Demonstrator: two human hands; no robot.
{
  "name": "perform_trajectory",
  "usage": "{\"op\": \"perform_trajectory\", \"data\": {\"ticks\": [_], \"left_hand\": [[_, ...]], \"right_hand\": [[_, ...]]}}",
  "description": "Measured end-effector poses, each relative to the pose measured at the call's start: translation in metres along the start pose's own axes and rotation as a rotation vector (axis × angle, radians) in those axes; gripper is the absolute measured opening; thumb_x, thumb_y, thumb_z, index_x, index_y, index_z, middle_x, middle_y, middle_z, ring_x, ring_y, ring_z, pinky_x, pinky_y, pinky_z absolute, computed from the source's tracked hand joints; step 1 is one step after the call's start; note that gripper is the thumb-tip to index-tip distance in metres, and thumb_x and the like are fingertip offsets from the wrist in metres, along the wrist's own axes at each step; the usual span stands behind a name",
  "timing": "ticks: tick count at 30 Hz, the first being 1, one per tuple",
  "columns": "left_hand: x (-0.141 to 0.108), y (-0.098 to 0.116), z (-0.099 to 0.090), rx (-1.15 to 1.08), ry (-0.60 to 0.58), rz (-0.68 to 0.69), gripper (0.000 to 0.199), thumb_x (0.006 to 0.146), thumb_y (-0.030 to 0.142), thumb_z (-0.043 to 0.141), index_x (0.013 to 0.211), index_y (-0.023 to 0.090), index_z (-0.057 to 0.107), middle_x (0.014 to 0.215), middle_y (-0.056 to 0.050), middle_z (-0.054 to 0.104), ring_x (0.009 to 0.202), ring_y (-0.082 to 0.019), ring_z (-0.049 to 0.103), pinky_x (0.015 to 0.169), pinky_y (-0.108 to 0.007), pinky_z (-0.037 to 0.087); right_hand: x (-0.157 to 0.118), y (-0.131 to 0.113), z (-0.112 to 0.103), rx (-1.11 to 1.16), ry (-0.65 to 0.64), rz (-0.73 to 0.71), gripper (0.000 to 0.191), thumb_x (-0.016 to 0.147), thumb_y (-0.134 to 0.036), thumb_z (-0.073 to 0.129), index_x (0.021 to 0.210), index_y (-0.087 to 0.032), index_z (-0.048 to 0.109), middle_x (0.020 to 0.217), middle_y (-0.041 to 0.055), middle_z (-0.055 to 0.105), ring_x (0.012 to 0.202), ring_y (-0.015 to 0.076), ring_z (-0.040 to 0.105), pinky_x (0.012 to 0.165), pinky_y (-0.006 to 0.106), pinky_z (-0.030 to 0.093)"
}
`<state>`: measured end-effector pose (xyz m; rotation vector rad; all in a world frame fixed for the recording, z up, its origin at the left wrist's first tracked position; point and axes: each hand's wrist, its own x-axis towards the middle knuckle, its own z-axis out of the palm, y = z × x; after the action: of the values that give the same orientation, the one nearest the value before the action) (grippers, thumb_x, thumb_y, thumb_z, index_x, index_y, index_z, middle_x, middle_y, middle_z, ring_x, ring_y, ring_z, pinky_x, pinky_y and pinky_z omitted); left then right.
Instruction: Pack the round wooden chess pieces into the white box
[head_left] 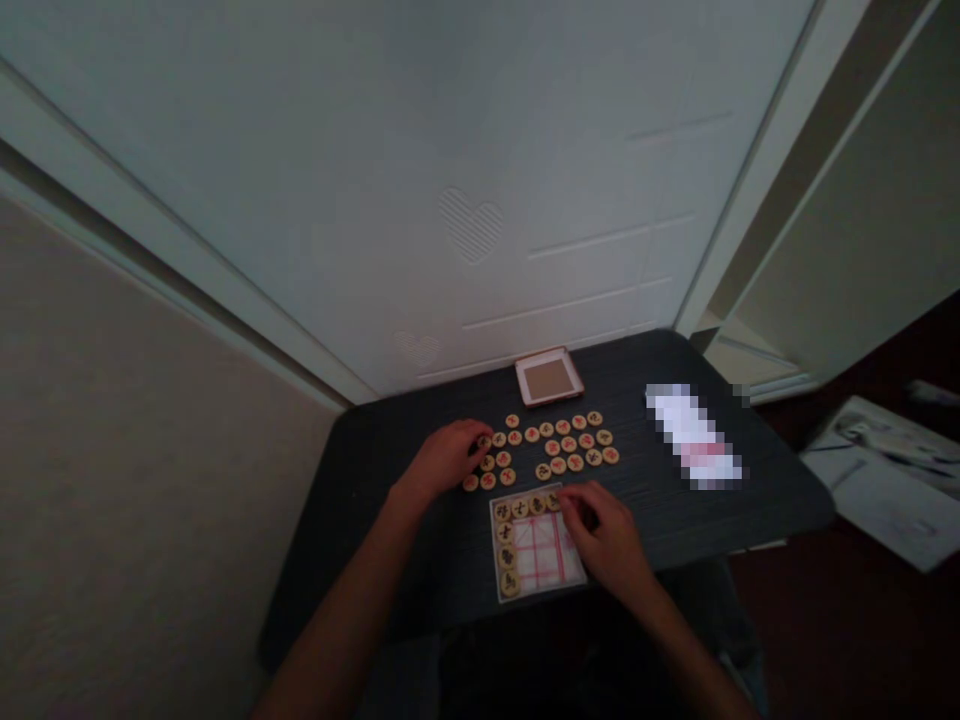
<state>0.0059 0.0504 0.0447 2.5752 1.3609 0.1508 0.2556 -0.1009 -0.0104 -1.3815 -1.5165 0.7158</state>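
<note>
My left hand (448, 456) reaches to the left end of the loose pieces, its curled fingertips at a wooden xiangqi piece (484, 441). My right hand (604, 530) is at the top right of a shallow clear box (496, 575), thumb and fingers closed at the edge of a black-marked xiangqi piece (554, 501). Other black-marked pieces line the box's top and left sides, among them a corner piece (503, 511) and a lower one (510, 582). Folded paper with red lines (538, 550) shows in the rest of the box.
Several loose xiangqi pieces with red or black characters (568, 446) lie in rough rows on the dark table (360, 530). Behind them, an open shallow box lid (517, 383) rests near the white panel (420, 250). A pixelated white object (690, 430) lies at the right.
</note>
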Motion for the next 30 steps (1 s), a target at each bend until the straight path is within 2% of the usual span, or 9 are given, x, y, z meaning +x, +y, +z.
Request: {"op": "perform_trajectory", "data": {"ticks": [5,9,14,19,25,30], "left_hand": [[-0.001,-0.001,-0.003,-0.025,0.048,-0.042,0.025,0.093,0.035,0.057,0.115,0.026,0.066,0.107,-0.002,0.073,0.089,-0.018,0.070,0.080,-0.030,0.054],[-0.003,0.004,-0.010,-0.086,0.090,-0.065,0.027,0.089,0.032,0.062,0.114,0.024,0.066,0.106,-0.003,0.072,0.085,-0.017,0.070,0.079,-0.030,0.054],[-0.017,0.036,-0.020,-0.293,0.104,0.001,0.027,0.085,0.026,0.065,0.112,0.024,0.067,0.110,-0.003,0.068,0.088,-0.016,0.067,0.081,-0.029,0.054],[-0.042,0.081,-0.018,-0.430,-0.006,0.089,0.021,0.088,0.021,0.062,0.107,0.025,0.069,0.111,-0.004,0.068,0.098,-0.017,0.064,0.088,-0.030,0.051],[-0.060,0.108,0.001,-0.570,-0.221,0.001,0.018,0.090,0.025,0.065,0.106,0.027,0.073,0.101,0.001,0.075,0.085,-0.015,0.068,0.080,-0.025,0.051],[-0.060,0.120,0.013,-0.609,-0.202,-0.039,0.022,0.096,0.030,0.057,0.111,0.027,0.073,0.110,-0.001,0.077,0.097,-0.019,0.070,0.090,-0.029,0.051]], "right_hand": [[0.001,-0.001,0.000,0.008,-0.006,0.002,0.018,0.096,-0.028,0.055,0.097,-0.022,0.072,0.079,0.0017,0.066,0.069,0.0159,0.062,0.064,0.026,0.048],[0.001,-0.002,-0.001,0.002,-0.004,0.011,0.019,0.097,-0.029,0.055,0.098,-0.022,0.072,0.079,0.0018,0.066,0.070,0.0162,0.062,0.064,0.026,0.047],[0.001,-0.003,-0.001,0.011,0.005,0.027,0.021,0.097,-0.032,0.054,0.097,-0.022,0.072,0.080,0.0026,0.068,0.071,0.0174,0.063,0.065,0.027,0.048],[0.001,-0.001,-0.002,0.033,0.024,0.050,0.022,0.097,-0.034,0.054,0.098,-0.023,0.073,0.082,0.0039,0.070,0.071,0.0188,0.064,0.065,0.029,0.050],[-0.001,0.004,-0.004,0.140,0.161,0.174,0.022,0.095,-0.037,0.057,0.100,-0.021,0.072,0.092,0.0055,0.074,0.081,0.0205,0.068,0.072,0.030,0.052],[-0.001,0.006,-0.004,0.192,0.171,0.224,0.023,0.095,-0.039,0.058,0.099,-0.020,0.070,0.090,0.0049,0.074,0.080,0.0200,0.069,0.073,0.030,0.053]]}}
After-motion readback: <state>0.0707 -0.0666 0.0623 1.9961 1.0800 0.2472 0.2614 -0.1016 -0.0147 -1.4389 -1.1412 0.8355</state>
